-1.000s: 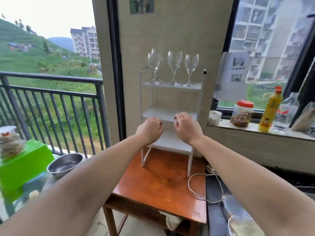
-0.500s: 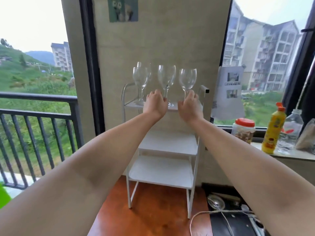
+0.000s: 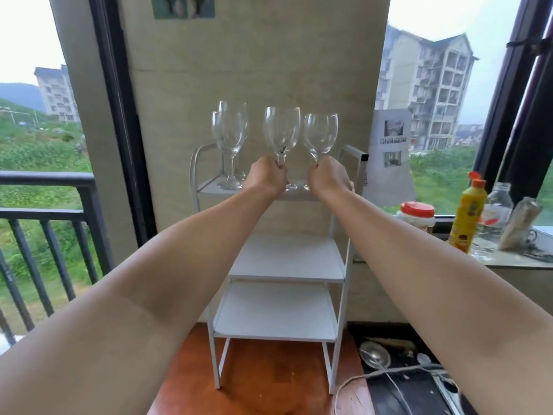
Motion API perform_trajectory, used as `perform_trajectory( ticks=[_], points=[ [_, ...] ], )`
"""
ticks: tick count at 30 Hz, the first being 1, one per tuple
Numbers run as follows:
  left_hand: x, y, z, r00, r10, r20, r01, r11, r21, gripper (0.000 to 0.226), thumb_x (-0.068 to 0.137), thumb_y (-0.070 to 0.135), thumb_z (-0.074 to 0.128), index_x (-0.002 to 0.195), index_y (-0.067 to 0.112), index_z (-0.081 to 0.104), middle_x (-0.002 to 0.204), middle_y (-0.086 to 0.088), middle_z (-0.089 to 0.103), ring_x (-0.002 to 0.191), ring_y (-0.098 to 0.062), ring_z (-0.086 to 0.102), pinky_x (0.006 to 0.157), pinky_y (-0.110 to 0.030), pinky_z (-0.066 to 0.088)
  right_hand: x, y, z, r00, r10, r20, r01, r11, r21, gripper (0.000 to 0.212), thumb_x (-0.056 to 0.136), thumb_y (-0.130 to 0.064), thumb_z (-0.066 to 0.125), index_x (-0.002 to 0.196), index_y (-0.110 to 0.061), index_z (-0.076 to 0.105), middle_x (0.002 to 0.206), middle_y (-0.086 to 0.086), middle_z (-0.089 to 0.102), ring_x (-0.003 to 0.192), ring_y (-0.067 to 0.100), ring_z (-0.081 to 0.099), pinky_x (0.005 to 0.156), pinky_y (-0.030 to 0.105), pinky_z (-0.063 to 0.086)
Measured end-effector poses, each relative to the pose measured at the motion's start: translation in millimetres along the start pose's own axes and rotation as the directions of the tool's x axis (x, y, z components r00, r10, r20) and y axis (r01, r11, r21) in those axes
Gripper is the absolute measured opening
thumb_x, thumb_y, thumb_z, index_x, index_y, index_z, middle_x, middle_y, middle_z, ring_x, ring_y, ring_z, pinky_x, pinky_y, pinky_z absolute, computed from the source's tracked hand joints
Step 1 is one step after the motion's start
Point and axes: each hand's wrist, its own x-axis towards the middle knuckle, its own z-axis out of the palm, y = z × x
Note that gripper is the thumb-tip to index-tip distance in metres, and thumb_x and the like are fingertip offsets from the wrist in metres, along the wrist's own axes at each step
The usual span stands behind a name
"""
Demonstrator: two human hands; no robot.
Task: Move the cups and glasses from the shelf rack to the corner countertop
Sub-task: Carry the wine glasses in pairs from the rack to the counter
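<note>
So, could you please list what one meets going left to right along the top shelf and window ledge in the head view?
Free wine glass → left hand on a glass stem → right hand on a glass stem → red-lidded jar → yellow bottle → clear bottle.

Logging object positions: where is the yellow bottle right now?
In the head view the yellow bottle stands on the window ledge at far right, between the red-lidded jar and a clear bottle.

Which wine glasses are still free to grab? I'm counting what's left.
The two at the top shelf's left end: front glass and the one behind it. No hand touches them; left hand and right hand grip the other stems.
</note>
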Motion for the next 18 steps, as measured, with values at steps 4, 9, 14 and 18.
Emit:
perform_trajectory(
  ticks=[4,9,14,18],
  points=[
    [-2.4,-0.8,4.6,0.998,0.04,-0.048,-0.039,0.999,0.03,0.025,0.093,0.027,0.045,0.076,0.012,0.055,0.097,-0.013,0.072,0.092,-0.032,0.067,0.086,-0.039,0.055,-1.6,3.4,0.2,0.999,-0.025,-0.035,0.026,0.999,0.024,0.031,0.097,-0.017,0.035,0.111,-0.005,0.06,0.121,0.017,0.061,0.114,0.04,0.054,0.099,0.044,0.042],
    [-11.7,1.9,2.8,0.987,0.11,-0.12,-0.11,0.994,0.005,0.032,0.097,0.027,0.046,0.083,0.002,0.062,0.094,-0.017,0.07,0.088,-0.034,0.062,0.069,-0.03,0.042,-9.3,6.9,-4.3,0.983,-0.141,-0.113,0.158,0.975,0.158,0.031,0.096,-0.014,0.032,0.103,-0.005,0.06,0.109,0.014,0.067,0.1,0.033,0.06,0.084,0.036,0.045],
    [-30.6,5.9,-8.5,0.971,0.126,-0.204,-0.134,0.991,-0.026,0.038,0.099,0.026,0.044,0.066,0.009,0.051,0.079,-0.009,0.061,0.073,-0.028,0.053,0.064,-0.029,0.037,-23.2,1.7,-14.8,0.956,-0.221,-0.191,0.261,0.941,0.215,0.033,0.099,-0.019,0.03,0.105,-0.002,0.058,0.105,0.015,0.069,0.099,0.033,0.062,0.081,0.037,0.047],
    [-53.9,-1.2,-18.6,0.964,0.112,-0.241,-0.134,0.988,-0.077,0.034,0.098,0.024,0.041,0.087,-0.001,0.061,0.095,-0.016,0.071,0.089,-0.033,0.063,0.078,-0.037,0.048,-44.6,-0.2,-18.0,0.953,-0.22,-0.206,0.268,0.931,0.248,0.033,0.099,-0.019,0.031,0.104,0.0,0.057,0.104,0.016,0.07,0.098,0.033,0.062,0.077,0.035,0.044]
  ],
)
